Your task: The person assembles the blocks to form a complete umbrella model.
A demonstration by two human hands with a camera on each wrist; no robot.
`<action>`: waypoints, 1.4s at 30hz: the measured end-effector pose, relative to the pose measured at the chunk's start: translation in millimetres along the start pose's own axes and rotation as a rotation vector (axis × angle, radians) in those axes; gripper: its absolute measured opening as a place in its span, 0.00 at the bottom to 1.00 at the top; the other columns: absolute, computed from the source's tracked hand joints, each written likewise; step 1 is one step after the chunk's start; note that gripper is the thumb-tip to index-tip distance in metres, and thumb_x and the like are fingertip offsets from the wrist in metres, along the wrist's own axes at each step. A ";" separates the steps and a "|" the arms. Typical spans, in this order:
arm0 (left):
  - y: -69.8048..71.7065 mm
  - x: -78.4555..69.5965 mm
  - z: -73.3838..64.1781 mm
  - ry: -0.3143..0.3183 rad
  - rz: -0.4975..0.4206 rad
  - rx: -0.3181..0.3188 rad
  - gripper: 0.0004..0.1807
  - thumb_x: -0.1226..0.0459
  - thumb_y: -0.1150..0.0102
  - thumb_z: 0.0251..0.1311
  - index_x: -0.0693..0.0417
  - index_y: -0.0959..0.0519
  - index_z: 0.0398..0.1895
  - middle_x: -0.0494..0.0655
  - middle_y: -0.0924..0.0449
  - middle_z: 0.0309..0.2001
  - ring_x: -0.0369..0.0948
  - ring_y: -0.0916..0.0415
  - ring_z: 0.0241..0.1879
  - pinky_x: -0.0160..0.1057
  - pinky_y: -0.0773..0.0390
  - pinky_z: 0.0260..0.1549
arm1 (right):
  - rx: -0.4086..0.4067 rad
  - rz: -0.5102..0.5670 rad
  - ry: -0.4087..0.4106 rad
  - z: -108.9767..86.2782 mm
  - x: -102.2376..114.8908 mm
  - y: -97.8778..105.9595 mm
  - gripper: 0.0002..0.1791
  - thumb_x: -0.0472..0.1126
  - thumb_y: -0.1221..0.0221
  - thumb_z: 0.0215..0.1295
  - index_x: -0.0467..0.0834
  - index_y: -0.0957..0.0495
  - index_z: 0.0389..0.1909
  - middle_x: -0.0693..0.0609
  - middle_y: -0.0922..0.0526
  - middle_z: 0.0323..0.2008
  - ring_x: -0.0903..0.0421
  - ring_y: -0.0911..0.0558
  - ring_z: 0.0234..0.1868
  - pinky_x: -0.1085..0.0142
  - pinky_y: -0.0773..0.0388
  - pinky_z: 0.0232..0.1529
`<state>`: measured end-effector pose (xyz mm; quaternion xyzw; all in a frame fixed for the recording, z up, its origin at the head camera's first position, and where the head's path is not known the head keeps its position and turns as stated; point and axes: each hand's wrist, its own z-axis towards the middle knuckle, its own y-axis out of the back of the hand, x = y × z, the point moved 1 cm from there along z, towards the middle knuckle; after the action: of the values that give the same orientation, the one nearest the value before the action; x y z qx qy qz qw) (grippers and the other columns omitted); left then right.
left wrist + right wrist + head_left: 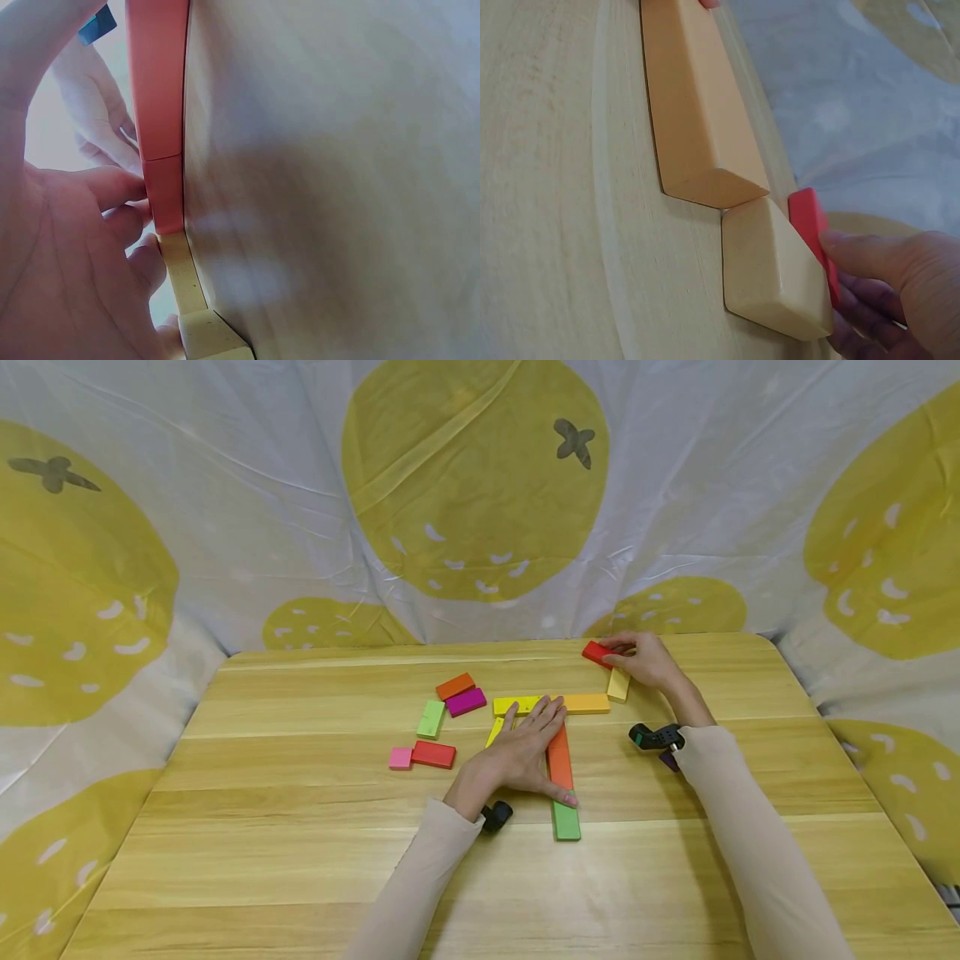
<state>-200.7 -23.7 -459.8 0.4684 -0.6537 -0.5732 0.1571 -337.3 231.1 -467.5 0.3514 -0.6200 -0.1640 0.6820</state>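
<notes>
In the head view my left hand [519, 760] lies spread over a joined layout of blocks. Its fingertips rest near the yellow block [513, 704] and the orange block [587, 703] in the top row. Its thumb touches near where the red-orange block [560, 764] meets the green block [566, 824]. Part of a slanted yellow block [493, 732] is hidden under this hand. At the table's far side my right hand [647, 660] pinches a red block [595, 652] between thumb and fingers. That red block is beside the cream block [761, 259], which touches the orange block's end.
Left of the layout lie loose blocks: orange [455, 686], purple [466, 702], light green [431, 719], pink [401, 758] and red [433, 754]. A dark purple block [669, 762] is partly hidden by the right wrist. A patterned curtain [480, 527] hangs behind the table's back edge.
</notes>
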 end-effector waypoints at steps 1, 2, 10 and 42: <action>0.2 0.0 -0.3 0.000 0.000 0.001 0.75 0.28 0.30 0.46 0.50 0.64 0.85 0.43 0.73 0.86 0.42 0.77 0.85 0.59 0.71 0.82 | 0.002 0.001 0.001 0.3 -0.1 -0.2 0.19 0.35 0.40 0.74 0.33 0.21 0.63 0.31 0.20 0.61 0.37 0.20 0.58 0.47 0.23 0.60; 0.2 -0.1 -0.5 0.000 -0.001 0.001 0.75 0.28 0.30 0.46 0.51 0.64 0.85 0.43 0.73 0.86 0.42 0.77 0.85 0.59 0.71 0.82 | 0.004 0.002 0.002 0.4 0.0 -0.4 0.19 0.35 0.40 0.74 0.33 0.21 0.63 0.31 0.20 0.60 0.37 0.20 0.58 0.47 0.23 0.60; 0.7 0.3 -0.6 -0.005 -0.002 -0.004 0.75 0.28 0.30 0.46 0.51 0.64 0.85 0.44 0.73 0.86 0.42 0.77 0.85 0.60 0.71 0.82 | 0.017 0.007 0.019 0.9 -0.1 -1.2 0.19 0.35 0.40 0.74 0.33 0.21 0.62 0.30 0.19 0.59 0.36 0.19 0.57 0.46 0.22 0.60; -0.7 1.6 -0.1 -0.012 -0.011 -0.006 0.76 0.28 0.30 0.47 0.51 0.65 0.85 0.43 0.74 0.86 0.42 0.77 0.85 0.60 0.71 0.82 | 0.020 -0.002 0.046 1.8 -2.5 -2.3 0.19 0.34 0.41 0.75 0.33 0.21 0.63 0.31 0.21 0.61 0.36 0.20 0.60 0.43 0.23 0.64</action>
<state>-201.2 -25.0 -460.9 0.4682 -0.6503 -0.5788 0.1515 -339.1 230.6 -470.9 0.3625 -0.6055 -0.1506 0.6923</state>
